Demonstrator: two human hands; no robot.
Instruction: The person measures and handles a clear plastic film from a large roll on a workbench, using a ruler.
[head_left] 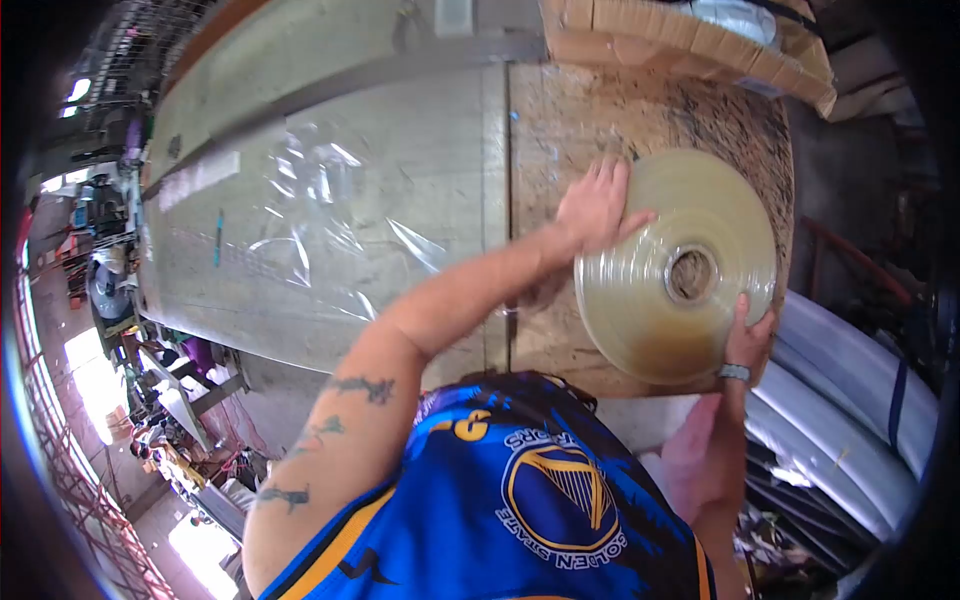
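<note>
A large roll of clear, yellowish plastic strip (pixel 640 320), with a round hole through its middle, is at the right end of the worktable. My left hand (pixel 597 205) lies against its upper left edge, fingers stretched along the rim and thumb over the top face. At the lower right edge, my right hand (pixel 748 338) grips the same roll, its thumb on top and its other fingers partly hidden at the rim. A watch (pixel 734 371) is on my right wrist. Whether the roll's underside touches the board cannot be seen.
Clear plastic film (pixel 330 220) covers the left part of the table, beside a metal strip (pixel 496 200). An open cardboard box (pixel 690 45) sits at the back right. Long pale wrapped rolls (pixel 850 370) lie right of the table. Cluttered shelving (pixel 110 270) stands far left.
</note>
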